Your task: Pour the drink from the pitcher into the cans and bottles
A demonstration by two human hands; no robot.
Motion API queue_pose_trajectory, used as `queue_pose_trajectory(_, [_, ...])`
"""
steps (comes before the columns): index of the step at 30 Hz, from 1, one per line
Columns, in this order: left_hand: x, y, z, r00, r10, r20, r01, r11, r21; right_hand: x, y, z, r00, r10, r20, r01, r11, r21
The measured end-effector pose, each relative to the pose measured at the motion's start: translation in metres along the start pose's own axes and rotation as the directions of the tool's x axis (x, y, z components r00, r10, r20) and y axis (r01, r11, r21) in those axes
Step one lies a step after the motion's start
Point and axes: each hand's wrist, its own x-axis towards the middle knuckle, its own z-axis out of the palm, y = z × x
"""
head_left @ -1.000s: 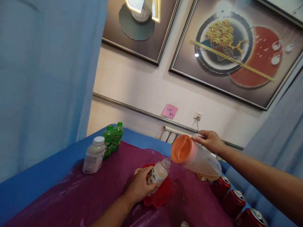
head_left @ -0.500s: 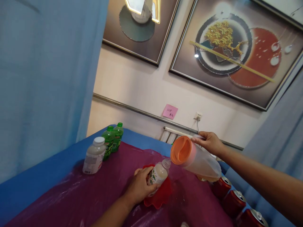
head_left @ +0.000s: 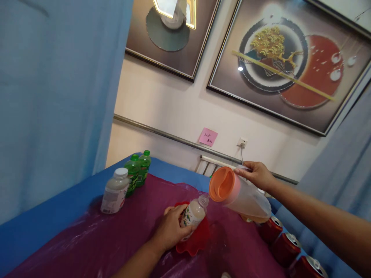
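Observation:
My left hand [head_left: 170, 228] is wrapped round a small open bottle [head_left: 194, 212] of pale milky drink, held tilted over a red dish [head_left: 198, 238] on the purple sheet. My right hand [head_left: 257, 173] grips the handle of a clear plastic pitcher [head_left: 244, 197] with an orange lid. The pitcher is tipped on its side, lid towards the bottle's mouth, with a little amber liquid pooled in its low side. Lid and bottle mouth are close together.
A white-capped bottle [head_left: 115, 190] and two green bottles [head_left: 137, 170] stand at the back left of the blue table [head_left: 43, 224]. Three red cans [head_left: 285, 247] line the right edge. Blue curtains hang on both sides, with a wall and framed pictures behind.
The pitcher has dipped very slightly towards the bottle. Both hands stay almost where they were.

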Motion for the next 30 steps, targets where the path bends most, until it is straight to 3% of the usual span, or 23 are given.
queue_pose_trajectory(30, [-0.002, 0.003, -0.002, 1.000, 0.001, -0.005, -0.001, 1.000, -0.004, 0.000, -0.011, -0.004, 1.000, -0.016, -0.020, 0.015, 0.999, -0.052])
